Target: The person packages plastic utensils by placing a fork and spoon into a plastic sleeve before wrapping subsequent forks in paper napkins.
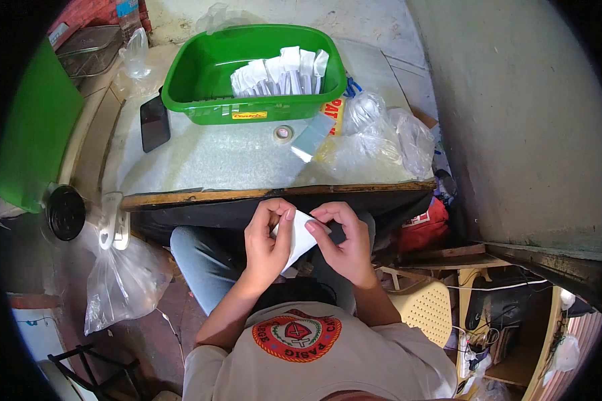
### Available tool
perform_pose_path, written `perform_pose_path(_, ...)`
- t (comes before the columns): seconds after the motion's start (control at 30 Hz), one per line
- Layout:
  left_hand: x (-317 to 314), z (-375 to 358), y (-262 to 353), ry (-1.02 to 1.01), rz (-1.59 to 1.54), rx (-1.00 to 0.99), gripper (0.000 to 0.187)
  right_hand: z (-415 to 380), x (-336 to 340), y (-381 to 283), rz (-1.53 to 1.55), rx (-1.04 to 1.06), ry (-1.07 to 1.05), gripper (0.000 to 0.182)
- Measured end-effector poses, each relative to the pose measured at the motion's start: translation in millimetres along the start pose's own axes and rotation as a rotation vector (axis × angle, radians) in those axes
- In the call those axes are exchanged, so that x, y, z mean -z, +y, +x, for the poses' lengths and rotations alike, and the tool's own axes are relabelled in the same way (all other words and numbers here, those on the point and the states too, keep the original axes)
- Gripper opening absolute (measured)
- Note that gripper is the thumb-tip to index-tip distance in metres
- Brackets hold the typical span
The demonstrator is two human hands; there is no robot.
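A folded white paper napkin [299, 242] is held over my lap, just in front of the table's edge. My left hand [269, 235] pinches its left side between thumb and fingers. On the opposite side, my right hand [343, 240] grips the upper right edge with thumb and fingertips. Beyond them, a green basin [201, 107] stands on the table and holds a row of several white bundles [291, 70] in clear wrapping. A roll of tape [283, 134] and a stack of clear plastic sleeves [312, 139] lie before the basin.
A black phone [155, 124] lies left of the basin on the table [207, 160]. Crumpled clear plastic bags [381, 137] cover the table's right side. Another plastic bag [124, 287] hangs from a white clip at the left. A wall panel [515, 120] closes off the right.
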State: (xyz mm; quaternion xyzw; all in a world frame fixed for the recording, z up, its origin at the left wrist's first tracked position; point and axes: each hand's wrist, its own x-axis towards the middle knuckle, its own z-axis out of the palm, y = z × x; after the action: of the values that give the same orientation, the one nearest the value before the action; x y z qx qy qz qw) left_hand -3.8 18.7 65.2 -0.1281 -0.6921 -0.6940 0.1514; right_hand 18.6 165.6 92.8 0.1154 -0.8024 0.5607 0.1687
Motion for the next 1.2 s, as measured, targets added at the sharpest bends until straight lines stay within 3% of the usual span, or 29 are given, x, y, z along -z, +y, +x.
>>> perform_pose_path(0.2,-1.8,-0.1,-2.1,0.009,0.001,-0.030,0.006,0.5,-0.6,2.4,0.013,-0.010,0.002,0.015)
perform_pose_path(0.57,3.6,3.0,2.7,-0.165,-0.212,0.215,0.020,2.8,0.9,-0.4,0.016,0.015,-0.013,0.012)
perform_pose_path(1.2,2.0,5.7,2.9,-0.043,-0.248,0.160,0.016,-0.2,16.0,0.9,-0.135,0.071,-0.035,0.020)
